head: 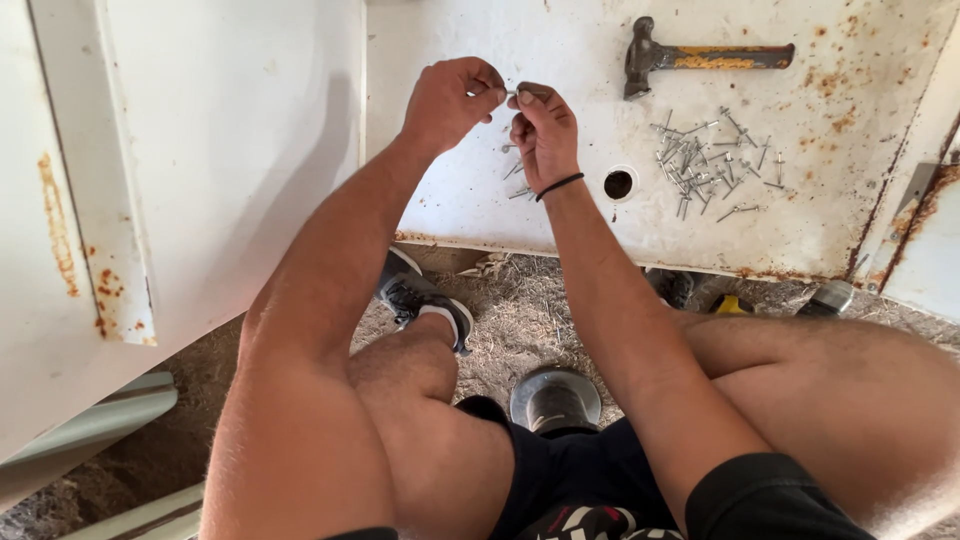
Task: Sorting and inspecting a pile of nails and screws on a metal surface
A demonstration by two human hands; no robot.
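Both hands pinching one small nail above the rusty white bench.

My left hand point(450, 100) and right hand point(543, 130) meet, fingers closed on the nail point(520, 93); I'd keep it pinched firmly near its ends. Loose nails point(518, 170) lie just below; the round hole point(618, 184), nail pile point(700, 165) and hammer point(700, 57) sit rightward, bench point(480, 215) edge near my wrists.

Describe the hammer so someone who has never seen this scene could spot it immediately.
Look at the rusty white metal panel lying flat in front of the seated person. Near its far edge, above the pile of nails, lies the hammer on its side. It is the only tool there, with a dark head and a worn yellow handle.
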